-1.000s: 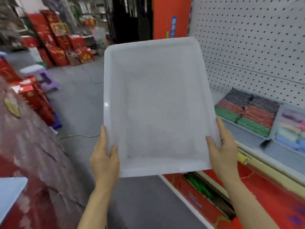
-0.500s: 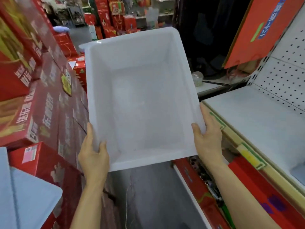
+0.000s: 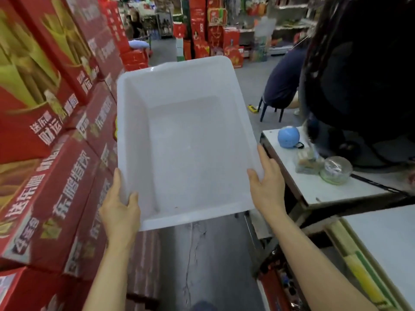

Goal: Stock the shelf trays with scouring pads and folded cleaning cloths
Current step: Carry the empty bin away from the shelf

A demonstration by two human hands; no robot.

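A white bench (image 3: pixel 325 187) at the right carries a blue ball-shaped object (image 3: pixel 288 138), a clear glass dome (image 3: pixel 336 169) and a small clear packet (image 3: pixel 308 162). Red cartons (image 3: pixel 51 176) are stacked left of the grey floor (image 3: pixel 208 261).

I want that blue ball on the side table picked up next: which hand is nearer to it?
Right. The right hand grips the white tray's right edge, just left of the table with the blue ball; the left hand grips the opposite edge, farther away.

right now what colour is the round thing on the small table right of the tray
Light blue: the round ball-shaped object on the white tabletop, clearest in the head view.
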